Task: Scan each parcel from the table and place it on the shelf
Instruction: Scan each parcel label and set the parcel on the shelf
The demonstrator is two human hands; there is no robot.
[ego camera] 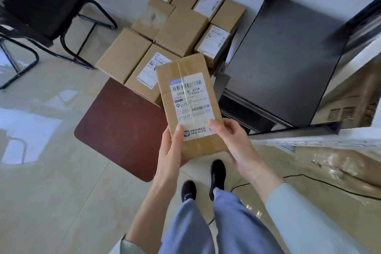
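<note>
I hold one brown cardboard parcel (190, 101) in both hands above the floor, its white barcode label facing up. My left hand (172, 150) grips its near left corner, thumb on the label. My right hand (233, 140) grips the near right edge, thumb on top. Behind it, several more brown parcels (165, 33) stand packed together on a dark red-brown table (123, 130), some with white labels. A dark metal shelf (288, 57) stands to the right of the table.
A black chair (45, 6) stands at the back left. A large plastic-wrapped carton (340, 163) lies on the floor at the right, with a black cable (309, 179) running across the glossy tiles near my feet.
</note>
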